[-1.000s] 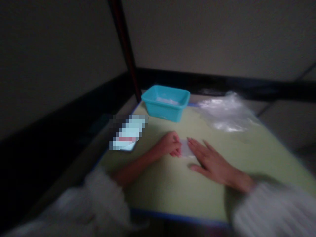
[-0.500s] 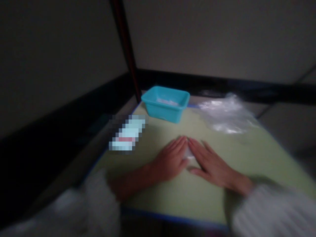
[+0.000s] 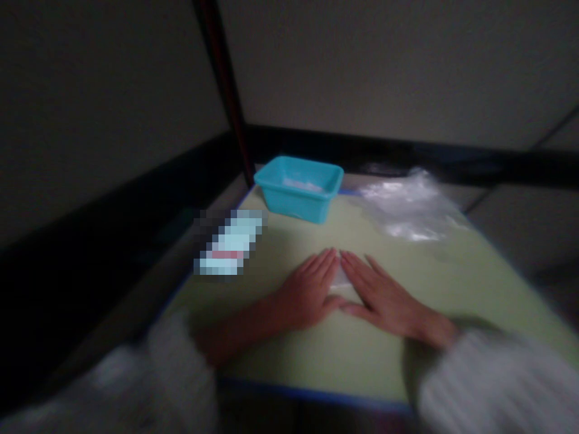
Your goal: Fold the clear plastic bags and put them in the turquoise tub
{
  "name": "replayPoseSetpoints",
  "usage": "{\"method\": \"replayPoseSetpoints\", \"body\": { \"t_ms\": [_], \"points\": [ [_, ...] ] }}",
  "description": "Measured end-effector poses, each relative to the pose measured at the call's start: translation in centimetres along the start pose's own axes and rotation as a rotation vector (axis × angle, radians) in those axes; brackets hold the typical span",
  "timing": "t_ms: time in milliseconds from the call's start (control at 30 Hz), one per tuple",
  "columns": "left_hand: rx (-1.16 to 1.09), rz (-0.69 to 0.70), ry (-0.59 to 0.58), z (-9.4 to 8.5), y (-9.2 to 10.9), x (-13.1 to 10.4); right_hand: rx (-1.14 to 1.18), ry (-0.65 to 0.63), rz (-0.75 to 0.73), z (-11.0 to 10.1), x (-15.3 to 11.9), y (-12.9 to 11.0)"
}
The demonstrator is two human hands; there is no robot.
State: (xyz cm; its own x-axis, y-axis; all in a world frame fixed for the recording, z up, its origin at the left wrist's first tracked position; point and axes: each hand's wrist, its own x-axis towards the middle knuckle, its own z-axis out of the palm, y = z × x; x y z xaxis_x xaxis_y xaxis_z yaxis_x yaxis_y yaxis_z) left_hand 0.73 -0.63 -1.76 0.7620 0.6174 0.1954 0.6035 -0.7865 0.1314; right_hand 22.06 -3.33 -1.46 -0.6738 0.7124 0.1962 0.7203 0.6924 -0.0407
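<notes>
Biggest thing in our view is the wall (image 3: 398, 66), then our table (image 3: 362, 367), yellowish-green with a blue edge. The crumpled clear plastic (image 3: 411, 208) lies toward the far right of it. Our blue tub (image 3: 294, 202) sits upright at the far end, more to the left, with some pale bits (image 3: 303, 184) inside, too blurry to name or count.

Both our hands are open and flat, palms down, fingers held together. The left hand (image 3: 307, 292) and right hand (image 3: 384, 295) angle in toward each other, fingertips nearly meeting and thumbs about touching. Neither one is gripping anything as far as we can see.

What looks like a phone (image 3: 230, 244) lies by the left edge, screen lit but pixelated, so no reading that. We can't make out a brand, label or any writing elsewhere either.

Smallest is the whitish sheet (image 3: 341, 278), on the table between and partly under our fingers. As for progress, we'd say it's laid down and being pressed or smoothed, but not in the tub. Can't tell how much is left.
</notes>
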Motion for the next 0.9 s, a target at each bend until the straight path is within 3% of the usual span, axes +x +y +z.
{"method": "replayPoseSetpoints", "body": {
  "t_ms": [267, 467, 667, 900],
  "points": [
    [-0.022, 0.024, 0.015, 0.1, -0.3, 0.0, 0.023, -0.013, 0.026, -0.1, 0.0, -0.2],
    [-0.147, 0.078, -0.049, -0.4, -2.4, 0.0, 0.090, -0.018, -0.006, -0.6, -0.1, 1.2],
    [-0.231, 0.189, -0.054, -1.1, -3.7, 0.1, 0.090, 0.121, -0.142, -1.6, -0.5, 3.2],
    [-0.223, 0.215, -0.101, -1.4, -3.5, 0.1, -0.011, 0.171, -0.212, -2.6, -0.1, 2.6]
  ]
}}
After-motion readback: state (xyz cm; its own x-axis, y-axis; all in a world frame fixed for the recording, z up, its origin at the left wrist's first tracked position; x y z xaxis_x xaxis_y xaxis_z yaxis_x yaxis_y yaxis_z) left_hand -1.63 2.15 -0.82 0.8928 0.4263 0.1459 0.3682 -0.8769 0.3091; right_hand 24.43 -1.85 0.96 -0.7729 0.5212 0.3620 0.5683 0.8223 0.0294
